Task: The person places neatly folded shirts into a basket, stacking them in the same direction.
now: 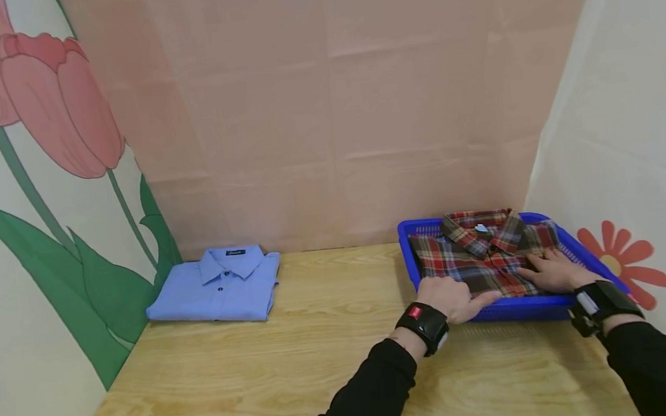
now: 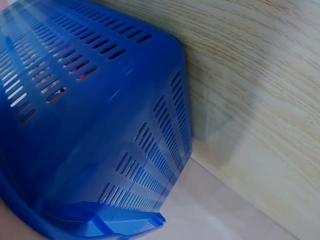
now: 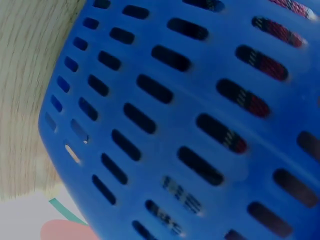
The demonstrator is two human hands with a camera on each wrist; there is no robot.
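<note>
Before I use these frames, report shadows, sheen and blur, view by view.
Head: soft shadow on the pale wood-grain table beside the blue slotted plastic basket; left wrist: whitish sheen on the basket's wall; right wrist: table grain slightly soft.

Table: one shirt at rear left; basket at rear right, second shirt inside (collar end toward back wall). Left hand at basket's near-left corner; right hand on second shirt.

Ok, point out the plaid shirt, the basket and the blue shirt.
Plaid shirt [image 1: 481, 271], head view: middle of its front.
Basket [image 1: 523, 311], head view: its near wall.
Blue shirt [image 1: 215, 297], head view: its folded front.
</note>
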